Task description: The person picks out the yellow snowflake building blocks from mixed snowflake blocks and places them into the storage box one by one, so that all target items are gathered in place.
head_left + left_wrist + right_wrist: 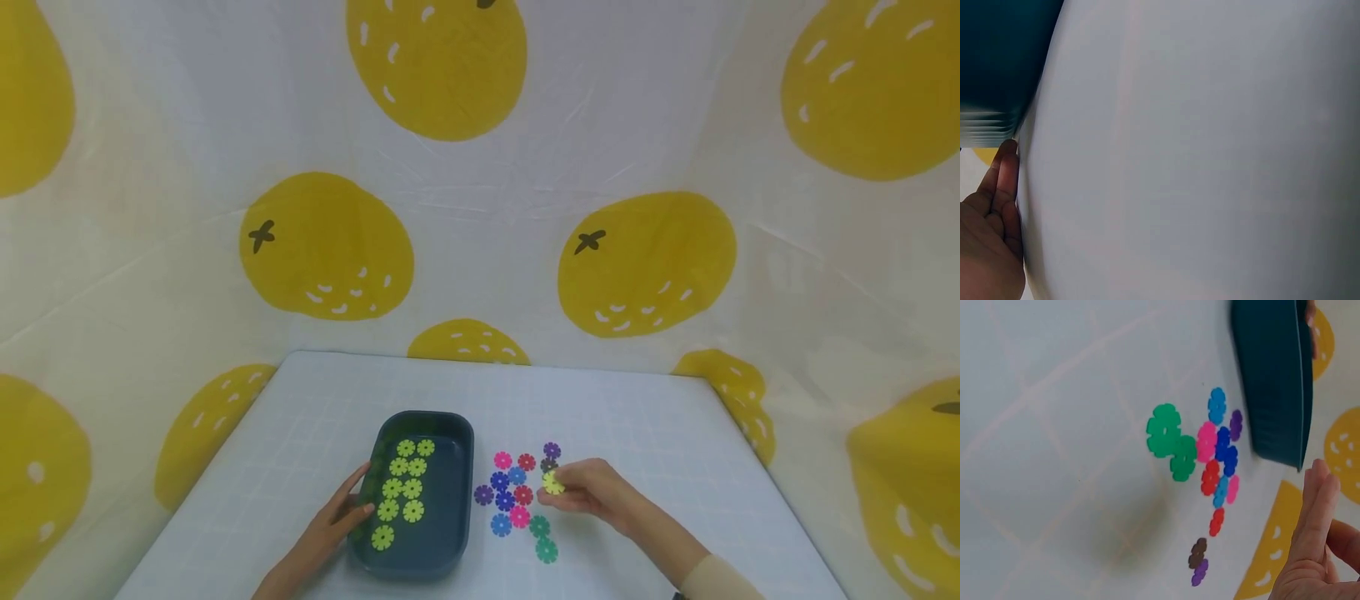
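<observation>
My right hand (596, 492) pinches a yellow-green notched snowflake disc (553, 482) between thumb and fingertips, just above the table at the right edge of a group of loose discs. That disc is hidden in the right wrist view, where the hand (1313, 544) shows at the lower right. On the left side of a dark teal tray (442, 533), my left hand (330, 529) holds the rim, thumb over the edge and fingers along the outer wall. Several yellow-green discs (392, 487) lie inside the tray, in two rough columns on its left half.
Between tray and right hand lie loose discs: pink (520, 517), red (523, 495), dark blue (505, 500), light blue (501, 524), purple (483, 495), green (547, 550) and dark brown (550, 464). A white cloth covers the table (637, 417); a fruit-print curtain (487, 250) hangs behind.
</observation>
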`<action>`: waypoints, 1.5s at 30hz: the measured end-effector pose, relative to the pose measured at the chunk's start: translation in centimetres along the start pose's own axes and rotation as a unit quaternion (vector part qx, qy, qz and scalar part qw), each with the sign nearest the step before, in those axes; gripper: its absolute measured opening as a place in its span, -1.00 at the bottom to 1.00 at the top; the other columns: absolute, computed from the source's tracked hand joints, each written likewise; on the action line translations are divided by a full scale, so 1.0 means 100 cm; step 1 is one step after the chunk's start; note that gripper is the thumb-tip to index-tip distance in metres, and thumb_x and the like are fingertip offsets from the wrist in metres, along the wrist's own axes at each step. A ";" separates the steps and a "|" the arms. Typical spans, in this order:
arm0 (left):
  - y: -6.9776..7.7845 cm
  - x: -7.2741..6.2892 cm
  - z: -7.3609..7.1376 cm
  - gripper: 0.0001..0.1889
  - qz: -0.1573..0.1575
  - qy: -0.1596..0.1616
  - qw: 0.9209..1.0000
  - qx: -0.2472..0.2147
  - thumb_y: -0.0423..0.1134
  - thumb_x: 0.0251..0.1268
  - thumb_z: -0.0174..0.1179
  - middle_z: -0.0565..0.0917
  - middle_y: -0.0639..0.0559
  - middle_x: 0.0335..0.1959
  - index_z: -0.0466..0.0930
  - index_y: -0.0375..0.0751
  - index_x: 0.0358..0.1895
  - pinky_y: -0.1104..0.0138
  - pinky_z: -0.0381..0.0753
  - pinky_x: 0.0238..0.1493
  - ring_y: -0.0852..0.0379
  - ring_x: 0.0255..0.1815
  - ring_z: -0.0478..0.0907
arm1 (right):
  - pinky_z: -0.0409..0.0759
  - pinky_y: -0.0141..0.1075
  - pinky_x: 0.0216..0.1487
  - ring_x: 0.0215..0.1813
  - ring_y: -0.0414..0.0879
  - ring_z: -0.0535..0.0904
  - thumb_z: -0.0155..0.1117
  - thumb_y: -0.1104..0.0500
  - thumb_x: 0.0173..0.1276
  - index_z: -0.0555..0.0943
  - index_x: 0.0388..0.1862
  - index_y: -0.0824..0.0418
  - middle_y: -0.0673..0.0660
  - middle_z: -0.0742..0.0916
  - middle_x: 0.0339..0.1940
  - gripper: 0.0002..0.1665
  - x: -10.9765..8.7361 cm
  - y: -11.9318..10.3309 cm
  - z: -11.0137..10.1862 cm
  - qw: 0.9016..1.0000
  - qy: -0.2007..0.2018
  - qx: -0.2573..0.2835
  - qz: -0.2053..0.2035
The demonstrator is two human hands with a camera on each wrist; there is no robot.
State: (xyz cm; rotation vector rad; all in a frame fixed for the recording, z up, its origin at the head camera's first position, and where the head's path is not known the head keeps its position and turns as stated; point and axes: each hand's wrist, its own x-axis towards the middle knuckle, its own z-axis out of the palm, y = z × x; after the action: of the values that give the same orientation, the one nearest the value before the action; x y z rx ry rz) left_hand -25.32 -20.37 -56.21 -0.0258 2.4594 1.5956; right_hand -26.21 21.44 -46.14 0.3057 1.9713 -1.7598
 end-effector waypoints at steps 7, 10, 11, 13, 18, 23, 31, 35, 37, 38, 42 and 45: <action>0.000 0.000 0.001 -0.24 0.008 0.004 1.000 -0.003 0.07 0.39 0.19 0.40 -0.25 0.40 0.05 0.22 0.58 -0.08 0.56 0.19 -0.19 0.28 0.47 | 0.72 -0.21 -0.04 -0.04 0.16 0.75 0.25 0.20 0.42 0.40 0.20 0.56 0.34 0.72 -0.13 -0.46 0.003 -0.006 0.016 0.999 -0.007 0.025 -0.021; -0.001 0.000 0.001 -0.24 0.012 0.005 1.000 -0.006 0.07 0.39 0.20 0.41 -0.24 0.40 0.05 0.22 0.58 -0.07 0.56 0.18 -0.17 0.28 0.47 | 0.73 -0.24 -0.06 -0.09 0.13 0.77 0.29 0.19 0.39 0.45 0.14 0.53 0.32 0.73 -0.17 -0.50 0.004 -0.011 0.022 1.000 0.003 0.018 -0.009; -0.001 0.001 0.001 -0.24 0.013 0.005 1.000 -0.006 0.07 0.39 0.20 0.41 -0.23 0.39 0.06 0.23 0.58 -0.07 0.56 0.19 -0.17 0.28 0.48 | 0.72 -0.25 -0.08 -0.11 0.11 0.77 0.29 0.19 0.38 0.46 0.12 0.52 0.31 0.74 -0.19 -0.51 0.004 -0.013 0.024 1.000 0.006 0.011 -0.006; -0.001 0.001 0.002 -0.25 0.012 0.005 1.000 -0.010 0.06 0.39 0.20 0.45 -0.24 0.35 0.06 0.24 0.57 -0.05 0.58 0.18 -0.15 0.25 0.50 | 0.72 -0.30 -0.10 -0.16 0.06 0.78 0.31 0.18 0.37 0.51 0.06 0.49 0.27 0.75 -0.22 -0.57 0.005 -0.016 0.028 1.000 0.008 -0.007 -0.001; -0.001 0.000 0.002 -0.26 0.012 0.006 1.000 -0.018 0.01 0.39 0.21 0.51 -0.24 0.27 0.08 0.23 0.57 -0.03 0.60 0.14 -0.11 0.18 0.55 | 0.70 -0.34 -0.06 -0.16 0.01 0.79 0.32 0.16 0.36 0.56 0.02 0.44 0.22 0.77 -0.22 -0.60 0.006 -0.022 0.036 1.000 -0.015 -0.017 -0.009; 0.001 -0.002 0.000 -0.25 0.016 0.001 1.000 -0.021 -0.02 0.40 0.21 0.49 -0.26 0.30 0.07 0.19 0.57 -0.01 0.61 0.13 -0.12 0.18 0.56 | 0.69 -0.32 -0.04 -0.11 0.04 0.78 0.33 0.16 0.37 0.58 -0.01 0.44 0.24 0.77 -0.22 -0.62 0.012 -0.022 0.044 0.999 -0.032 -0.003 -0.011; 0.001 -0.002 0.001 -0.25 0.017 -0.005 1.000 -0.017 0.03 0.41 0.18 0.43 -0.29 0.36 0.04 0.20 0.58 -0.02 0.60 0.17 -0.16 0.23 0.53 | 0.70 -0.32 -0.07 -0.15 0.04 0.79 0.36 0.11 0.35 0.56 0.01 0.43 0.23 0.79 -0.24 -0.56 0.021 -0.022 0.060 0.999 -0.016 -0.033 -0.021; 0.000 -0.002 0.002 -0.26 0.016 0.001 1.000 -0.014 0.04 0.40 0.19 0.44 -0.27 0.37 0.06 0.24 0.57 -0.04 0.59 0.18 -0.15 0.23 0.53 | 0.70 -0.33 -0.08 -0.17 0.03 0.79 0.36 0.15 0.34 0.55 0.01 0.43 0.23 0.80 -0.24 -0.59 0.024 -0.027 0.068 0.999 -0.012 -0.030 0.002; 0.000 -0.001 0.002 -0.26 0.017 0.001 1.000 -0.014 0.05 0.40 0.19 0.45 -0.26 0.36 0.06 0.25 0.57 -0.05 0.59 0.18 -0.14 0.22 0.53 | 0.70 -0.34 -0.09 -0.17 0.03 0.79 0.36 0.17 0.34 0.55 0.01 0.43 0.23 0.80 -0.24 -0.60 0.025 -0.029 0.071 0.999 -0.017 -0.025 0.010; 0.000 -0.001 0.002 -0.26 0.019 0.001 1.000 -0.016 0.05 0.40 0.19 0.44 -0.25 0.36 0.06 0.25 0.57 -0.05 0.58 0.18 -0.14 0.23 0.53 | 0.69 -0.34 -0.09 -0.17 0.03 0.79 0.35 0.17 0.35 0.55 0.01 0.43 0.23 0.80 -0.23 -0.61 0.026 -0.030 0.072 0.999 -0.022 -0.027 0.011; -0.001 0.000 0.002 -0.25 0.026 -0.002 0.999 -0.019 0.06 0.40 0.18 0.42 -0.26 0.38 0.05 0.24 0.58 -0.06 0.58 0.18 -0.15 0.24 0.52 | 0.69 -0.37 -0.13 -0.17 0.03 0.79 0.34 0.19 0.36 0.58 0.00 0.41 0.23 0.81 -0.24 -0.65 0.026 -0.033 0.078 0.999 -0.039 -0.030 0.010; -0.002 0.000 0.001 -0.25 0.030 -0.002 0.999 -0.018 0.06 0.41 0.18 0.38 -0.26 0.42 0.04 0.23 0.58 -0.07 0.57 0.18 -0.17 0.26 0.50 | 0.69 -0.37 -0.15 -0.17 0.03 0.79 0.31 0.18 0.38 0.60 0.00 0.41 0.24 0.80 -0.24 -0.67 0.027 -0.034 0.083 0.998 -0.056 -0.031 -0.001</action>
State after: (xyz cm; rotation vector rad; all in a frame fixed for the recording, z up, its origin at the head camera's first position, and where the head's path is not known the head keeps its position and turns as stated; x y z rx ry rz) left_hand -25.32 -20.36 -56.46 0.0476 2.4503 1.6615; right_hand -28.46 12.40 -44.99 0.1813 1.9433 -1.6754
